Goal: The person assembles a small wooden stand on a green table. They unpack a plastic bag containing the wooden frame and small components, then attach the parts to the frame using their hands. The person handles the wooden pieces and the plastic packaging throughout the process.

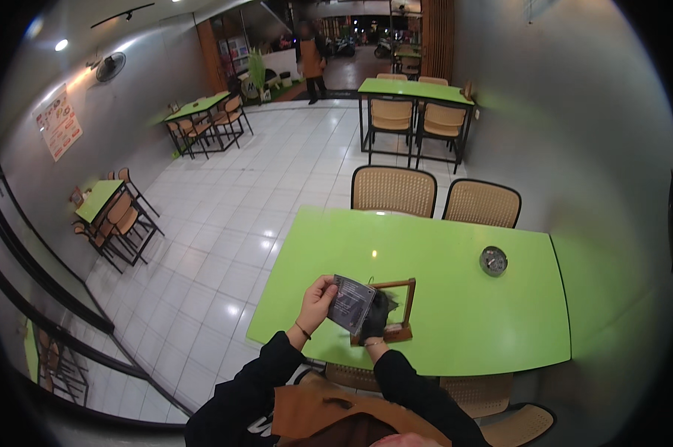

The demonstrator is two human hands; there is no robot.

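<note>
My left hand (320,302), bare and with a dark band at the wrist, pinches a dark printed card (350,303) by its left edge. The card is held tilted above the green table (455,298). My right hand (376,316) wears a black glove and is at the card's right edge. Its fingers are mostly hidden, and whether it grips anything does not show. Just beyond that glove stands a small brown wooden frame (411,302) with an upright post and a base. Something greyish shows inside the frame, too blurred to name.
A round metal ashtray-like dish (493,261) sits toward the table's far right. Two woven-back chairs (394,190) stand at the far side, others at the near edge. More green tables (418,91) with chairs line the room. A person in an orange apron (311,59) stands near the entrance.
</note>
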